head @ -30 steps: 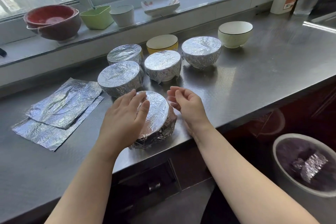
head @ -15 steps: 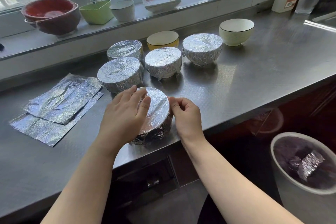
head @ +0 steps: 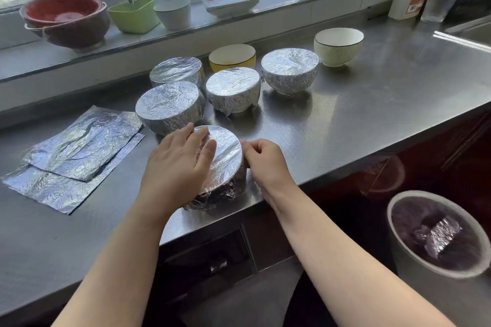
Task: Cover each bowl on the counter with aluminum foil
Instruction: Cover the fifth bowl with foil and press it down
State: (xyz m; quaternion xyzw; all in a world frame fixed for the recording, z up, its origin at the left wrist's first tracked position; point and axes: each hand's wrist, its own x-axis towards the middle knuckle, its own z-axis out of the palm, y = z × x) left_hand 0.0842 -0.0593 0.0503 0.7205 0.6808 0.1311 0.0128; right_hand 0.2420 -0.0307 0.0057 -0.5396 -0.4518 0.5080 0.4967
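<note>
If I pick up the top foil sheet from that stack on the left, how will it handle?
The top foil sheet is probably floppy and very light: it is thin and lies wrinkled on the sheet below. It would likely crease or tear if pinched hard, as its surface already shows folds. It shouldn't roll.

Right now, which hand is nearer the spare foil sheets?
Left. The left hand rests on the front foil-covered bowl, just right of the foil sheets; the right hand is beyond the bowl.

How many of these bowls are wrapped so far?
Four foil-covered bowls look done. A fifth bowl is in hand: left hand on top, right hand pinching its foil edge. The yellow bowl and white bowl remain uncovered; foil sheets wait.
</note>
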